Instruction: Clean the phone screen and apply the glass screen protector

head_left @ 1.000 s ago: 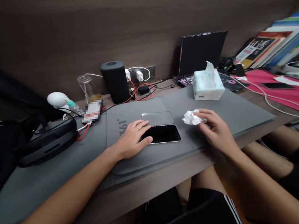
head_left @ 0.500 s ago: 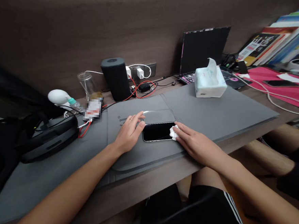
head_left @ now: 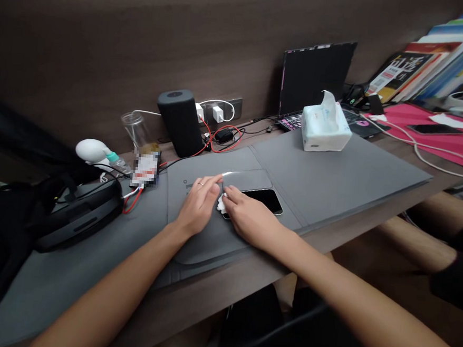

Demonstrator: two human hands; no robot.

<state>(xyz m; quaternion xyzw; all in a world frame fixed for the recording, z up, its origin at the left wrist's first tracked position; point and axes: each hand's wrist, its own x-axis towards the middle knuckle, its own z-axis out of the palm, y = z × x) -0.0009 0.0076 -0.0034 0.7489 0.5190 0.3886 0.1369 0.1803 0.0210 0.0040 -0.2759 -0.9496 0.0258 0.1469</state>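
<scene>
A smartphone (head_left: 267,200) with a dark screen lies flat on the grey desk mat (head_left: 358,174). My right hand (head_left: 248,217) presses a crumpled white tissue (head_left: 222,204) at the phone's left end, covering that part of the screen. Just behind the phone lies a clear, thin rectangular sheet (head_left: 249,180), perhaps a screen protector. Close by on the left, my left hand (head_left: 200,203) rests on the mat, fingers stretched out and nothing held. Its fingertips come up to the left edge of the clear sheet; whether they touch it I cannot tell.
A tissue pack (head_left: 325,128) stands before an open laptop (head_left: 317,76). Left of them are a dark speaker (head_left: 181,122), tangled cables (head_left: 226,136), a glass jar (head_left: 134,127), a second phone (head_left: 145,168) and a black headset (head_left: 81,218). Books (head_left: 429,60) lean at the right; another person's legs (head_left: 420,242) show below.
My right hand has slid left along the phone with the tissue, from its right end to its left end. My left hand has shifted slightly; its thumb lies nearer the fingers.
</scene>
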